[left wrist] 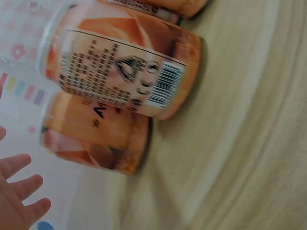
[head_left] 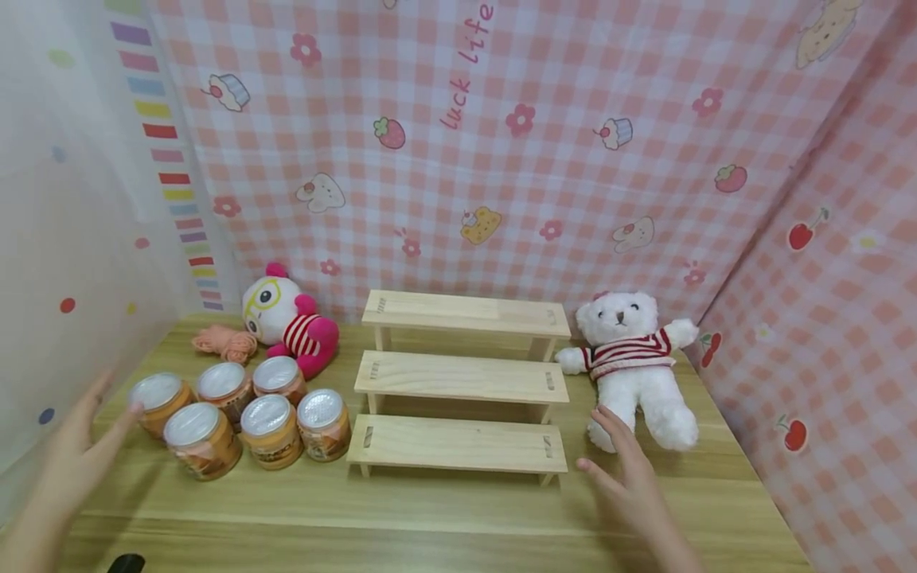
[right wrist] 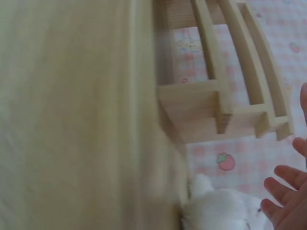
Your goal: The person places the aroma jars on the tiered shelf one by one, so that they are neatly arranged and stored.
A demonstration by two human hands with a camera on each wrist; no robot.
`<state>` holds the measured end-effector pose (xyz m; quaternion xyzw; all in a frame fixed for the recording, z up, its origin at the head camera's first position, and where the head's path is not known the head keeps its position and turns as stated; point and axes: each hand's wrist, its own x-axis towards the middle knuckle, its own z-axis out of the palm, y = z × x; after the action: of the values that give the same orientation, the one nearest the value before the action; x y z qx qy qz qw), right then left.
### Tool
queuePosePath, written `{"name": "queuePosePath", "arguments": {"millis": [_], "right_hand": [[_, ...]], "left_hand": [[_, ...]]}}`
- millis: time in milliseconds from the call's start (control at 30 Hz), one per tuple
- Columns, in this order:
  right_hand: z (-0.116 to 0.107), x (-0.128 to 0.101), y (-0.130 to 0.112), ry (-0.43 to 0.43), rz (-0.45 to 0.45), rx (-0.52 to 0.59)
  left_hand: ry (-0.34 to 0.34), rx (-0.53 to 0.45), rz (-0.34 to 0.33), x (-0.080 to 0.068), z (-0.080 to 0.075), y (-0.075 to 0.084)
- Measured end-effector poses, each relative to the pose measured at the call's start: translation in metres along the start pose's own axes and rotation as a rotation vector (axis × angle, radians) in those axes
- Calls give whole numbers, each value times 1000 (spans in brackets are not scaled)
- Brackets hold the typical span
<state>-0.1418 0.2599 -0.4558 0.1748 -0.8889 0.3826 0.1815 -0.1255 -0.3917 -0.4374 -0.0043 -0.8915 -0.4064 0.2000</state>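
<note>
Left hand (head_left: 75,458) hovers over the wooden surface (head_left: 430,509), fingers (left wrist: 19,189) straight and spread apart, holding nothing; fingertips just beside the nearest of 6 orange jars (head_left: 239,418), the back-left one (head_left: 159,400), contact cannot be told from the head view. Jars stand upright in 2 rows of 3, silver lids up, to the right of the left fingers. Left wrist view is blurred: 2 jars (left wrist: 120,72) close to the fingertips, barcode label on one, fingers apart from them there

Right hand (head_left: 630,477) also hovers low over the surface, fingers (right wrist: 283,191) extended and spread, gripping nothing. Just left of its fingers is the right end of the wooden 3-step riser (head_left: 462,382), lowest step nearest the thumb. Just beyond the fingertips is the white teddy bear (head_left: 634,362) in a red striped sweater, sitting against the backdrop; index fingertip near its foot, touching or not cannot be told. Right wrist view shows the riser end and white fur next to the fingers

Far beyond the left fingers, behind the jars: pink and white plush with yellow glasses (head_left: 290,318) and a small peach yarn bundle (head_left: 225,342) beside it. Pink checked cloth (head_left: 501,159) backs the scene
</note>
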Motion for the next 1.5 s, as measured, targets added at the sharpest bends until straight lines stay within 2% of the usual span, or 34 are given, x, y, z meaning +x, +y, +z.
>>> {"name": "queuePosePath", "arguments": {"millis": [167,333,600,700,800,933,1100,1200,1500], "right_hand": [[12,-5,3,0,14,9],[21,-8,3,-2,19,50],[35,-13,9,-31,112,93],[39,-14,11,-31,101,148],[42,-14,11,-36,98,229],[45,-14,11,-48,116,318],[49,-16,13,-84,165,368],[51,-16,14,-103,186,389],[51,-17,16,-126,209,399]], "left_hand": [[1,-54,-50,-6,9,-12],[26,-69,-61,-12,19,-20],[28,-110,-51,-16,28,-28],[55,-117,-49,-17,32,-30],[76,-135,-79,-19,36,-30],[105,-153,-132,-18,40,-32],[187,-164,-122,-14,48,-34],[215,-176,-126,-12,52,-35],[210,-194,-155,-6,56,-33]]}}
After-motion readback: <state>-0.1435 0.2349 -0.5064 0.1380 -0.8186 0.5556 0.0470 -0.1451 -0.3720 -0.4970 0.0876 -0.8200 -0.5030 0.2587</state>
